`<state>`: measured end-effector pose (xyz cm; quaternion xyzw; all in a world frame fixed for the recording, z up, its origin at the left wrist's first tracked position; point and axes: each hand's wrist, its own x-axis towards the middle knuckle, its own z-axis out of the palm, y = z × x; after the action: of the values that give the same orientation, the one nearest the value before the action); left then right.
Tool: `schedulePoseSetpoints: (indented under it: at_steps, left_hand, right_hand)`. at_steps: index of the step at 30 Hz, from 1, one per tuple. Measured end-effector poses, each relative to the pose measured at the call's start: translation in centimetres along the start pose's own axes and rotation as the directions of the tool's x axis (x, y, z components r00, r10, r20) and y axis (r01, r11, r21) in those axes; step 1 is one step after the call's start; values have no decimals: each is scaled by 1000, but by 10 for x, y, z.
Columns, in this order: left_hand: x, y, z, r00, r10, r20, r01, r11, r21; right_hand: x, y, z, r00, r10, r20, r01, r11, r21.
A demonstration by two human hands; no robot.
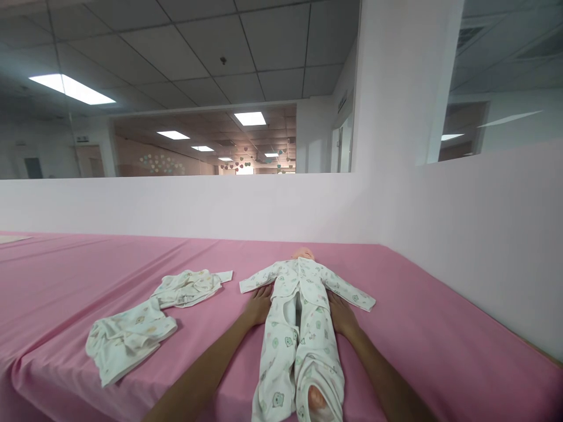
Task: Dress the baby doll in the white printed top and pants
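Observation:
A baby doll (303, 253) lies on its back on the pink sheet, its head toward the wall. It wears a white printed jacket (295, 275) with the sleeves spread out, and matching pants (281, 346). A bit of the doll's foot (316, 398) shows at the opening of the right-hand pant leg. At the doll's left-hand edge in view, my left hand (259, 306) rests by the hip with fingers stretched out beside the jacket hem. My right hand (342, 313) lies against the opposite hip, fingers extended under the sleeve, their tips partly hidden by the clothing.
To the left lie two crumpled white printed baby garments, a nearer one (132, 337) and a farther one (189, 288). The pink sheet (422, 328) covers the table and hangs over its front edge. A white wall (176, 205) with windows rises behind and at the right.

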<state>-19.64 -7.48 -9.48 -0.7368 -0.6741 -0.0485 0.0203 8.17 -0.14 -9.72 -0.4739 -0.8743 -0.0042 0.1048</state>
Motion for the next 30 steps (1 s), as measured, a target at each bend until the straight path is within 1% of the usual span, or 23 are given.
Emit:
schedulePoseSetpoints:
  at_steps: [5, 13, 20, 30]
  left_hand:
    - [-2, 2, -1, 1000, -3, -8, 3, 1000, -17]
    - [-2, 2, -2, 1000, 5, -10, -5, 1000, -4]
    - [-2, 2, -2, 1000, 5, -9, -5, 1000, 3]
    - [1, -2, 3, 1000, -2, -14, 1, 1000, -21]
  right_hand:
    - [-1, -1, -2, 1000, -15, -7, 15, 1000, -4]
    - [0, -1, -2, 1000, 11, 18, -11, 1000, 0]
    - [-1, -2, -2, 1000, 1, 15, -1, 1000, 2]
    - [-2, -2, -3, 1000, -5, -4, 5, 1000, 18]
